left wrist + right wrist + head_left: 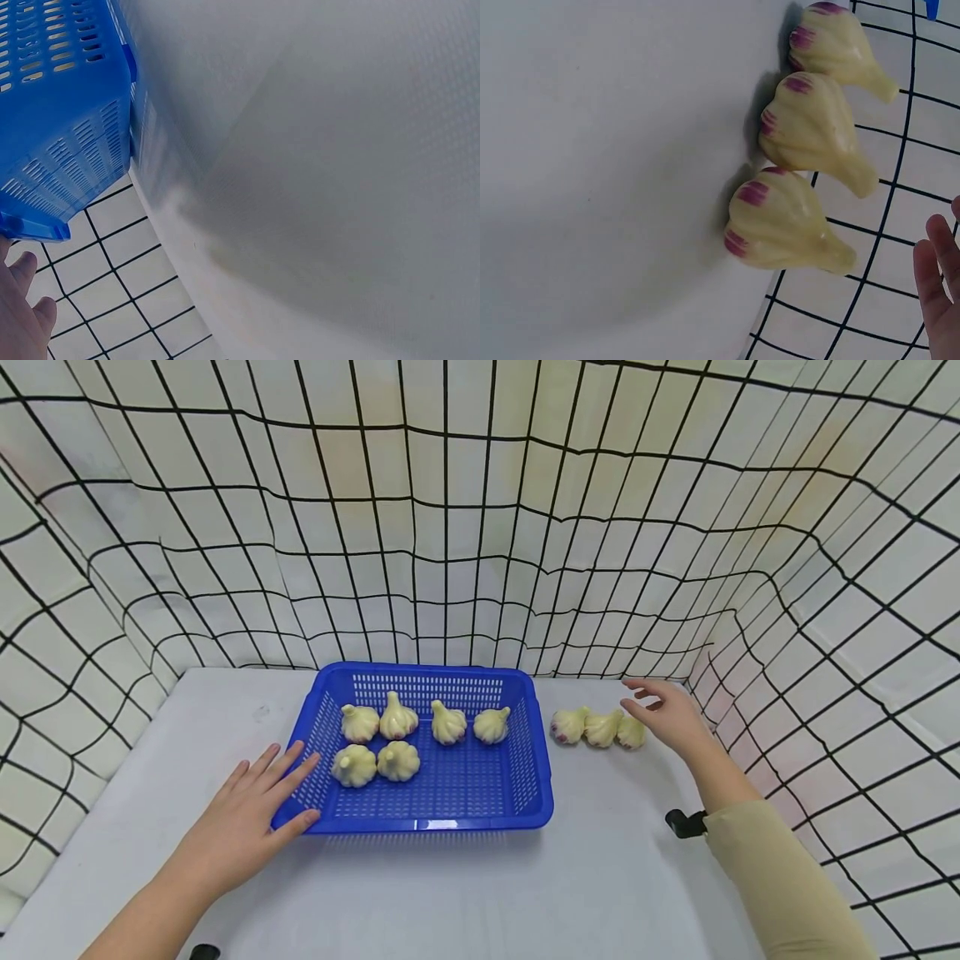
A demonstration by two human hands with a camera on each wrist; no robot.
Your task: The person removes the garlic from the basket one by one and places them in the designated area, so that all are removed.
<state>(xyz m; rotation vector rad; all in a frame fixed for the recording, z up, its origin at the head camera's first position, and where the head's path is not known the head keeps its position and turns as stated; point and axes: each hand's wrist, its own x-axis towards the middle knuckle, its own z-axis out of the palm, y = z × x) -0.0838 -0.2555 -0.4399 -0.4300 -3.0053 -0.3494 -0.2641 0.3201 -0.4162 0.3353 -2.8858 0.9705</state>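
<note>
A blue plastic basket (480,822) stands on the white table, with several garlic bulbs (448,723) inside, mostly toward its left and back. My left hand (251,810) lies at the basket's left rim, fingers straight and spread. In the left wrist view its fingertips (24,266) show just beside the basket's edge (64,150). To the right of the basket, three garlic bulbs (600,727) with purple streaks sit in a row. My right hand (667,714) hovers by the rightmost bulb (780,221), fingers loosely bent and holding nothing; the right wrist view shows a gap between them.
Black grid netting (465,518) over white sheeting rises behind the table and along both sides. The white tabletop (480,902) extends in front of the basket. A small black device part (684,823) shows at the right wrist.
</note>
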